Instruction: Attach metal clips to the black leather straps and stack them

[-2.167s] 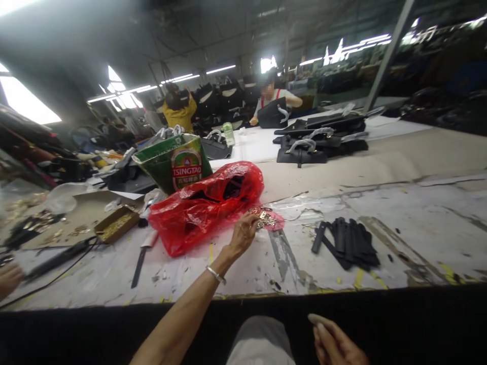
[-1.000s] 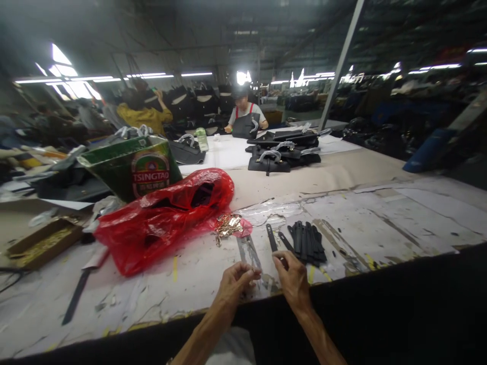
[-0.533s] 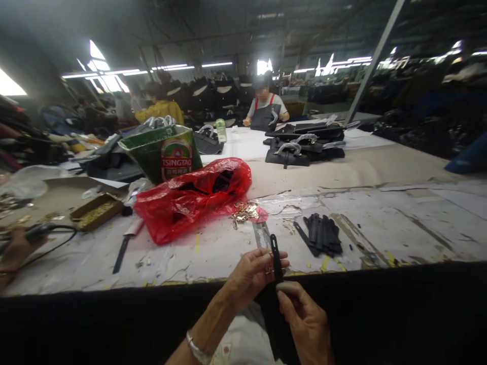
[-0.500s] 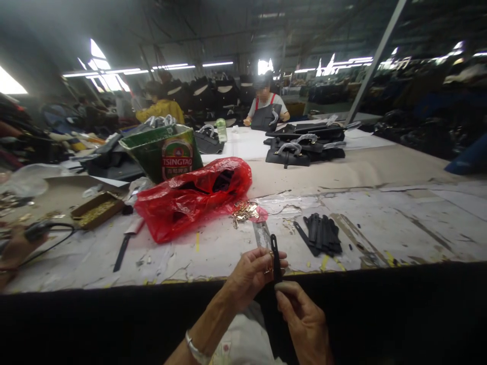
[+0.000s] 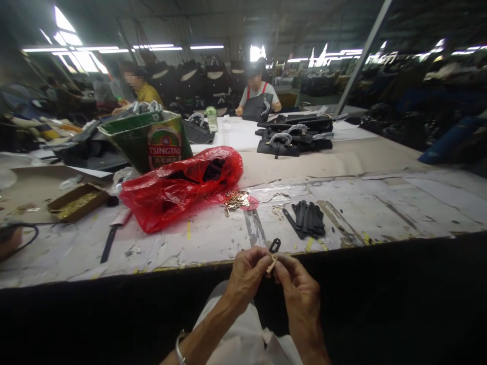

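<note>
My left hand (image 5: 247,274) and my right hand (image 5: 300,289) meet just off the front table edge, pinching a black leather strap (image 5: 274,246). A small gold metal fitting (image 5: 271,263) sits on the strap between my thumbs. Only the strap's short top end with a slot shows; the rest is hidden behind my fingers. Beyond my hands lie a heap of gold metal hardware (image 5: 235,200) on a pink plastic scrap and a bundle of black straps (image 5: 307,219).
A red plastic bag (image 5: 167,192) and a green Tsingtao carton (image 5: 163,147) stand on the scarred white table (image 5: 361,208). To the left are a knife (image 5: 110,243) and a tray of gold parts (image 5: 76,205). Black handbags (image 5: 289,142) lie farther off, near a seated co-worker (image 5: 258,96).
My hands have come together and closed around the strap. The long strap end that hung below them is no longer visible, and the gold fitting now shows between my thumbs.
</note>
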{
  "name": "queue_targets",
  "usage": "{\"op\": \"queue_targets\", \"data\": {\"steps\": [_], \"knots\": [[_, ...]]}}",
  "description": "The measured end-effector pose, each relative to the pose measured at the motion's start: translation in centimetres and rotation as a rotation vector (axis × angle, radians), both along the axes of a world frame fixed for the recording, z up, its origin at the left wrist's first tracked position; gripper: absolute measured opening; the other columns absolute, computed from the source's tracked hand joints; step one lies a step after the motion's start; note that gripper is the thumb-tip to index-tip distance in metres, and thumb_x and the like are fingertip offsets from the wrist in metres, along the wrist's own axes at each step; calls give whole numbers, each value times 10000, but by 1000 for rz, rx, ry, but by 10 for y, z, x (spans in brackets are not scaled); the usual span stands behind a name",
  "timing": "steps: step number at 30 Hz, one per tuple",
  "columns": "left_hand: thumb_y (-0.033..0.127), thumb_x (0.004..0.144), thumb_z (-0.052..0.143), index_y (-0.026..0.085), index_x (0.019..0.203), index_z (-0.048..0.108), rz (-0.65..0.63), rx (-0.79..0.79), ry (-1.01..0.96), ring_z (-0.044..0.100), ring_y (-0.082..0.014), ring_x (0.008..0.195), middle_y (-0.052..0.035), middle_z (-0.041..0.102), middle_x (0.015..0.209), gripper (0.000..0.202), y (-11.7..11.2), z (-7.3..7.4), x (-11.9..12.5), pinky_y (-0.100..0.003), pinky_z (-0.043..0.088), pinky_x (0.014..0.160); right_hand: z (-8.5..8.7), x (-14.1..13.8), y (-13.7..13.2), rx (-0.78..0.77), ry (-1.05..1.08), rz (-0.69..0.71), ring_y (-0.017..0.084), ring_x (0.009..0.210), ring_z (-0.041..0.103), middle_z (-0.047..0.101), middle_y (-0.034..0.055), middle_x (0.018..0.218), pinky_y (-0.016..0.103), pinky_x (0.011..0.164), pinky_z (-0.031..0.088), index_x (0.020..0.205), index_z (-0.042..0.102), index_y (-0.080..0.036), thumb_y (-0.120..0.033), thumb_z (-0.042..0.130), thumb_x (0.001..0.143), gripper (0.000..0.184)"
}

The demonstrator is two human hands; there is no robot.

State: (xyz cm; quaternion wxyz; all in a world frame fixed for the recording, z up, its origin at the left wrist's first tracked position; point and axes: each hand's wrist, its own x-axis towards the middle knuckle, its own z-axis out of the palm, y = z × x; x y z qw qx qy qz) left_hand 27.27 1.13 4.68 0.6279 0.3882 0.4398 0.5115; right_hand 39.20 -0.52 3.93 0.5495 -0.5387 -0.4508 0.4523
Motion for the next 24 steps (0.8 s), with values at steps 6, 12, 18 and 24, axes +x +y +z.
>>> {"op": "queue_targets", "data": {"steps": [6, 12, 18, 24], "knots": [[366, 845, 641, 128, 799, 663, 39, 91, 168, 541, -103, 680, -14, 591, 762, 244, -5, -3, 5, -216, 440, 654, -7, -3, -2, -46, 148, -82, 146, 635, 544, 657, 17, 731, 252, 607, 463, 864, 737, -182, -426, 761, 760, 267], [369, 747, 745, 115, 876, 627, 37, -115, -84, 608, -115, 630, -38, 650, 749, 309, -5, 0, 4, -225, 504, 618, -9, 11, 2, -11, 269, -175, 119, 620, 491, 636, -5, 714, 240, 609, 428, 827, 710, -189, -366, 793, 740, 214], [224, 601, 827, 107, 1004, 585, -5, -256, -287, 694, -220, 806, -113, 677, 953, 485, -12, 5, 2, -311, 576, 699, -27, 22, 3, -91, 250, -245, 139, 662, 518, 673, 28, 802, 268, 626, 427, 844, 720, -173, -362, 814, 680, 267], [48, 614, 684, 77, 1025, 581, -9, -362, -355, 695, -225, 857, -165, 681, 1031, 425, -13, 6, 4, -353, 554, 811, -37, 20, 4, -113, 217, -213, 147, 662, 541, 680, 36, 809, 279, 620, 434, 860, 719, -166, -374, 804, 697, 278]]}}
